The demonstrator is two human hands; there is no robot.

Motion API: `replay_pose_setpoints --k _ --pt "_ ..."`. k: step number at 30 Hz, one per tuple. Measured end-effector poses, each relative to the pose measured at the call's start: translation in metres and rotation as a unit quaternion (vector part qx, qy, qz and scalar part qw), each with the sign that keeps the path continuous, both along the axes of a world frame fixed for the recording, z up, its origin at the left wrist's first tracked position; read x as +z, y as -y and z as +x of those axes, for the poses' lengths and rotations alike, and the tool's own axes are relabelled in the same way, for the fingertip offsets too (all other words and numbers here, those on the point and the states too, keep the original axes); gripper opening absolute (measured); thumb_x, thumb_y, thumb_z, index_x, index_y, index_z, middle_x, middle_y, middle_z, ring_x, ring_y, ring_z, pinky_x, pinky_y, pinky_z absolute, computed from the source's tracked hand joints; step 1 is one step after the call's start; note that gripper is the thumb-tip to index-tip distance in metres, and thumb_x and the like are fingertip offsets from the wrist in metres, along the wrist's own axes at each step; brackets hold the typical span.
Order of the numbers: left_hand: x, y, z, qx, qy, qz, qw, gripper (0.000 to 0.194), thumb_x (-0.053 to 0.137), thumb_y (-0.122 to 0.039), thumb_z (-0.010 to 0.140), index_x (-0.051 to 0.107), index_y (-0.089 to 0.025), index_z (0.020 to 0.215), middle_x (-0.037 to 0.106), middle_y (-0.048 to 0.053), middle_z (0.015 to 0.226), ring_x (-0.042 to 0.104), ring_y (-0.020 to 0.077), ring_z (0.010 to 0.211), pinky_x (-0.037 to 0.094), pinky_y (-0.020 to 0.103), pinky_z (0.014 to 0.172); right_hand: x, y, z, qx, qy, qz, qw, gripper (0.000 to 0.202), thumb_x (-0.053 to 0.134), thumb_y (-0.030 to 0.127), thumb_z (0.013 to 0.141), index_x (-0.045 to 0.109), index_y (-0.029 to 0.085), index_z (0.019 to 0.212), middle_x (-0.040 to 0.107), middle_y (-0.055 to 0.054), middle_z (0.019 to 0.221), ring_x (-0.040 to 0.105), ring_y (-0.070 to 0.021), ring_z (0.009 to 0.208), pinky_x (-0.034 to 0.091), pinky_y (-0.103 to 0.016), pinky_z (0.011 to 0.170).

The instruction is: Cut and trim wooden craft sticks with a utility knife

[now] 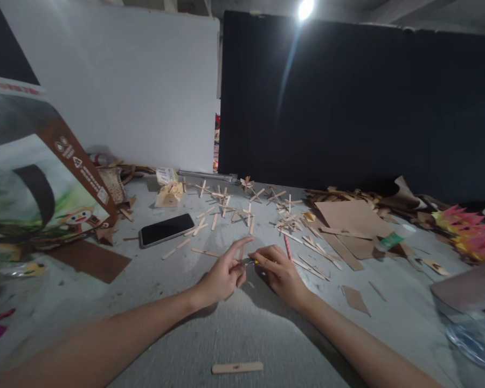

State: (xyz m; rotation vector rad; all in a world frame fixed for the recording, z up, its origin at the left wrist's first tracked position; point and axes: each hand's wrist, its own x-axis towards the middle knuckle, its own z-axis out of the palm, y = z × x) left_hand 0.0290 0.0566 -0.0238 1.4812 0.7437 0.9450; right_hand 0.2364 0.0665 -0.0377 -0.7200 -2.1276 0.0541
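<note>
My left hand (225, 274) rests on the grey table (242, 328), its forefinger stretched out and pressing down on a small wooden stick piece (241, 253). My right hand (278, 269) lies just to its right, fingers closed on a thin yellow-handled tool (254, 262) whose tip meets the stick piece. Several wooden sticks (242, 207), some glued into crosses, are scattered beyond both hands. One whole stick (237, 368) lies near the front edge.
A black phone (166, 229) lies left of the sticks. A large printed box (36, 178) leans at the left. Brown cardboard sheets (351, 218) and scraps sit at the right, with pink and yellow paper (471, 233) further right. Boards stand behind.
</note>
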Motion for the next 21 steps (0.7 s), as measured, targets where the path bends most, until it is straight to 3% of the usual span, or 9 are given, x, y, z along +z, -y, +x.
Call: replay_pose_setpoints --k 14,21 --pt "0.0046 0.0041 0.0010 0.016 0.014 0.001 1.000 0.073 0.056 -0.027 0.099 0.025 -0.020 0.165 0.049 -0.010 0.052 0.037 0.0089 0.046 0.029 0.019 0.050 0.0003 0.0009 0.0004 0.009 -0.006 -0.029 1.000 0.037 0.042 0.011 0.105 0.060 0.028 0.133 0.068 -0.011 0.110 0.065 -0.0219 0.100 0.057 -0.037 0.084" --pt "0.0070 0.0057 0.0016 0.011 0.014 0.006 1.000 0.069 0.054 -0.027 0.099 0.030 -0.018 0.163 0.048 -0.010 0.053 0.037 0.0089 0.047 0.029 0.020 0.052 0.0004 0.0018 0.0007 0.006 0.015 -0.072 0.997 0.037 0.042 0.008 0.103 0.059 0.027 0.129 0.065 -0.011 0.113 0.064 -0.0227 0.105 0.056 -0.038 0.089"
